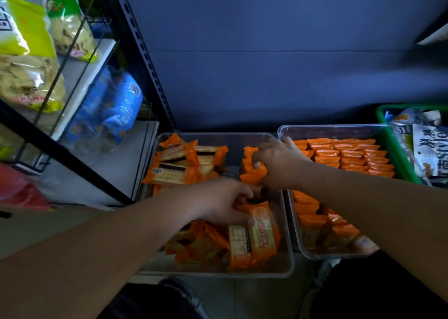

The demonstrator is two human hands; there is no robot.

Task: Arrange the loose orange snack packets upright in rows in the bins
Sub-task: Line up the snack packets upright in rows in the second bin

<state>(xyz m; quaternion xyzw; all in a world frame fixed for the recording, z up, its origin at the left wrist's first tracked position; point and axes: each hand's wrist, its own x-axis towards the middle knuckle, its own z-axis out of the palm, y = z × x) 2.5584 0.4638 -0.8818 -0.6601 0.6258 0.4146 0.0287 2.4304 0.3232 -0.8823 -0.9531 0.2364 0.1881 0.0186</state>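
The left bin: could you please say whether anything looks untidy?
Yes. In the left bin, loose packets lie flat and jumbled at the far-left corner and near side, unlike the right bin's neat upright rows. The left hand grips one packet; the right hand holds a short upright row.

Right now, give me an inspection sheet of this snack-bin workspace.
Surface: pale floor in front of the bins.
Job's things: left clear plastic bin holds jumbled loose orange snack packets; right clear plastic bin holds upright rows.
Clutter: green plastic basket of white packets, far right.
Grippers: left hand grips an orange packet; right hand grips an upright orange stack.
Cables: nothing seen.
Surroundings: black metal shelf with snack bags, left.
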